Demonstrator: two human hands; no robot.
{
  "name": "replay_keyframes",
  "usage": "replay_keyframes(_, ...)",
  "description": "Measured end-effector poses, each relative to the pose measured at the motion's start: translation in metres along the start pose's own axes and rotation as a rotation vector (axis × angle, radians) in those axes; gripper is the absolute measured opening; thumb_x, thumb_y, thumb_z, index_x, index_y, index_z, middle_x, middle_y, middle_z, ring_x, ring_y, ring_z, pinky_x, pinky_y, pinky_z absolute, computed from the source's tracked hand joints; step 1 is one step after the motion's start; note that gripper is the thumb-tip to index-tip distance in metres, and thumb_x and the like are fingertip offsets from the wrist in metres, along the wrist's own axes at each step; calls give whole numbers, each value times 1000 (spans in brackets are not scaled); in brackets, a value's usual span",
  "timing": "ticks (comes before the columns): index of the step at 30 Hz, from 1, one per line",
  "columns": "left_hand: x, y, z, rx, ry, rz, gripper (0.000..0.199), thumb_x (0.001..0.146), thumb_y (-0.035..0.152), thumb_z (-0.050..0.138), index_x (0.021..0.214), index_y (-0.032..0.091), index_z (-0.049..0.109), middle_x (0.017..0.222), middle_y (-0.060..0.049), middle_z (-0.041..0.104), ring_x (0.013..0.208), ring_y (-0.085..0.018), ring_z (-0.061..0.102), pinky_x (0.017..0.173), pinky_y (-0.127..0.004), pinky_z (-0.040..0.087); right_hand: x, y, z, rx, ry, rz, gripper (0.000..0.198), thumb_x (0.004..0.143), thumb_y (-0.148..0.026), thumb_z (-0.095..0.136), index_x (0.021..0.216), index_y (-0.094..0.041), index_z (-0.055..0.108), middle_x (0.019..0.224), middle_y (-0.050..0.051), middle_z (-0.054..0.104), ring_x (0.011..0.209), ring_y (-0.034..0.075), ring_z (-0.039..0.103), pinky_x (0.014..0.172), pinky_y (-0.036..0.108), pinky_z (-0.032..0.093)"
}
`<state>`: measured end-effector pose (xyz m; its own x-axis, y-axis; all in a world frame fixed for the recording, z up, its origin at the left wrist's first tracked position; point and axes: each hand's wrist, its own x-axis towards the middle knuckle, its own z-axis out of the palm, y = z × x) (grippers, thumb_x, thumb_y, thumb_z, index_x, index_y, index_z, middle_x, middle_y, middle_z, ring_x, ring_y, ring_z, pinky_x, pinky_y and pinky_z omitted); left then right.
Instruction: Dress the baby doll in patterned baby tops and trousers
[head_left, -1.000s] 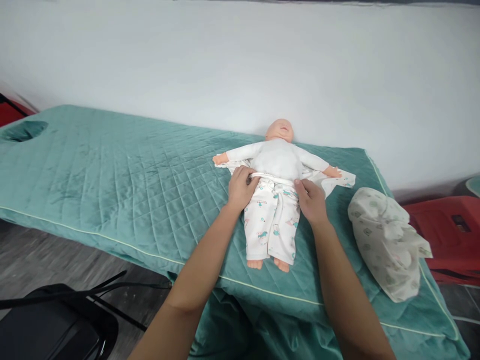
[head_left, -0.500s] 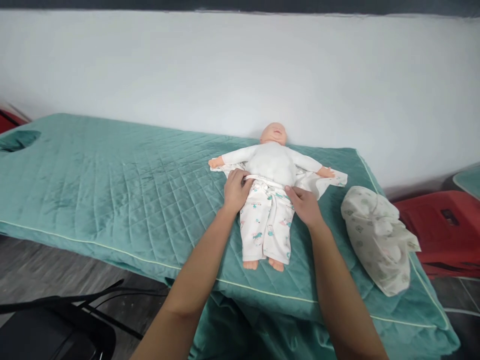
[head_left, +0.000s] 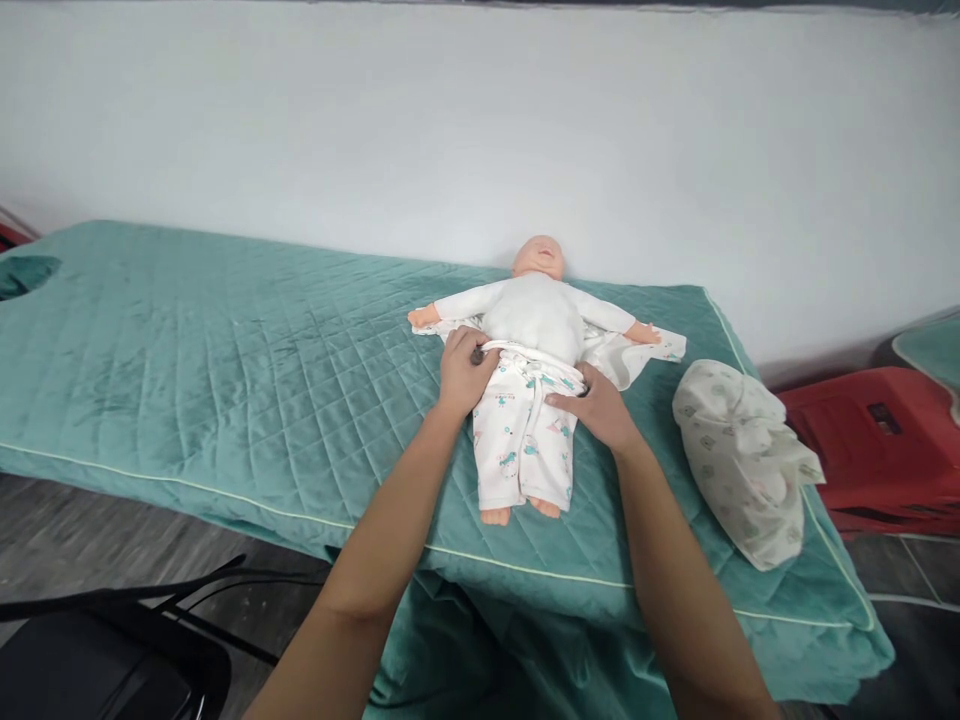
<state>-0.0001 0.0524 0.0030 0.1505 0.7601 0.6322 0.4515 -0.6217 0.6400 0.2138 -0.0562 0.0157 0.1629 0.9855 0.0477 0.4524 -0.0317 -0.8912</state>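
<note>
A baby doll [head_left: 532,310] with a white cloth body lies on its back, arms spread and head toward the wall. White patterned baby trousers [head_left: 525,440] cover its legs, with the bare feet poking out below. At the waistband on the left side, my left hand [head_left: 463,370] is closed, pinching the cloth. My right hand [head_left: 604,405] grips the trousers at the opposite hip, thumb across the front and fingertips at the waistband. A patterned baby top [head_left: 619,352] is spread out beneath the doll's back and arms.
The doll lies on a green quilted bed [head_left: 262,380] against a white wall [head_left: 337,130]. To the right rests a tied, patterned cloth bundle [head_left: 739,460]. Beyond the bed's end is a red case-like object [head_left: 885,440]. A black chair [head_left: 105,650] stands at lower left.
My right thumb has shifted down and inward over the trouser front, while the fingers moved to the waistband edge. My left hand stays at its side of the waistband. The view tilted slightly.
</note>
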Motion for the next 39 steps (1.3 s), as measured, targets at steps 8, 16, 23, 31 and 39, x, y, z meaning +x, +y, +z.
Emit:
replay_keyframes(8, -14, 9, -10, -28, 10, 60, 14, 78, 14, 61, 70, 22, 53, 83, -2, 59, 85, -18, 56, 82, -34, 46, 3, -1, 7, -50, 100, -73, 46, 71, -54, 79, 71, -21, 48, 72, -6, 44, 70, 13, 42, 64, 27, 31)
replay_keyframes(16, -52, 30, -35, -90, -41, 68, 17, 82, 17, 63, 70, 21, 51, 77, 0, 58, 76, -15, 54, 75, -32, 44, 5, 4, 11, -59, 180, -126, 31, 72, -41, 76, 72, -21, 52, 79, -3, 52, 75, 15, 49, 70, 28, 37)
replay_keyframes(23, -50, 24, -29, -124, -143, -64, 11, 91, 31, 61, 90, 22, 56, 91, -2, 57, 89, -17, 53, 84, -33, 45, 2, 3, 14, -172, 312, -250, 37, 78, -50, 71, 68, -21, 52, 76, -2, 51, 74, 16, 51, 71, 29, 39)
replay_keyframes(31, -46, 18, -27, -118, -223, -141, 17, 90, 37, 64, 95, 21, 58, 95, -3, 59, 91, -18, 54, 84, -32, 44, -41, -5, 25, -186, 377, -109, 52, 83, -61, 64, 57, -20, 46, 54, -6, 40, 57, 12, 40, 57, 27, 30)
replay_keyframes(39, -45, 20, -25, -140, -205, -161, 19, 90, 37, 64, 98, 21, 58, 98, -3, 59, 94, -18, 57, 78, -30, 48, -39, -9, 27, -57, 300, -80, 43, 87, -59, 61, 70, -21, 48, 63, -6, 48, 64, 13, 44, 61, 26, 34)
